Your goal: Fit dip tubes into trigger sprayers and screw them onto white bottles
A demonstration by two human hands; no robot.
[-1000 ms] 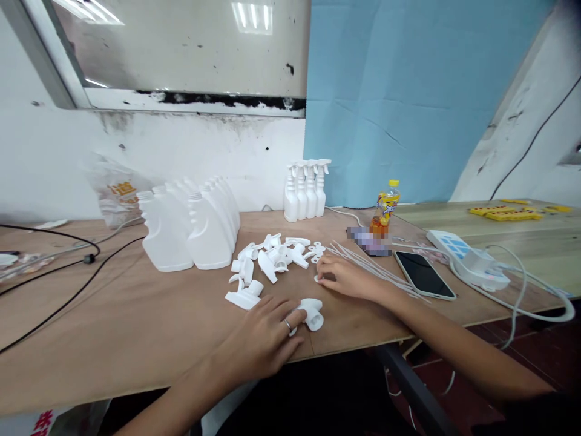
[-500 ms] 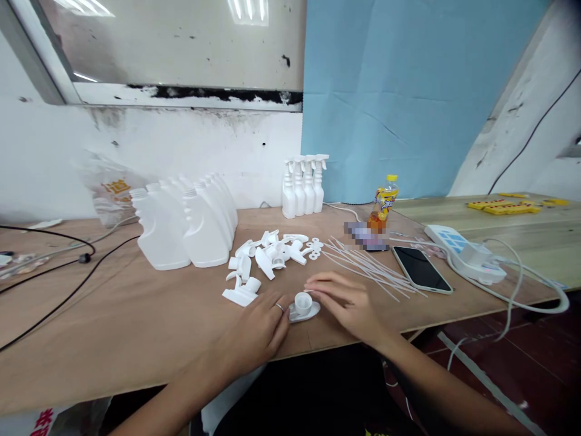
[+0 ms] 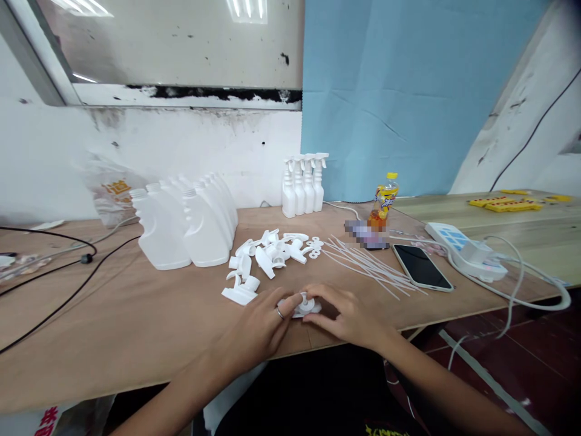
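Standing against a scuffed white wall and a pale blue hanging sheet (image 3: pixel 390 97), the brown-covered counter (image 3: pixel 158 327) is carrying white plastic bottles (image 3: pixel 206 233). Near its front edge, a white plastic spray head (image 3: pixel 298 310) is lying between both hands: the left fingers (image 3: pixel 290 298) are holding its left side, the right fingers (image 3: pixel 313 316) are gripping its right. Fingers are partly hiding its socket; both forearms are running out of view.

We steady a white spray head (image 3: pixel 305 306) between our left hand (image 3: pixel 267 318) and right hand (image 3: pixel 347 315). Loose spray heads (image 3: pixel 272 251), small white rings (image 3: pixel 314 247) and thin white tubes (image 3: pixel 367 266) lie beyond, with white bottles (image 3: pixel 204 224) to the left.
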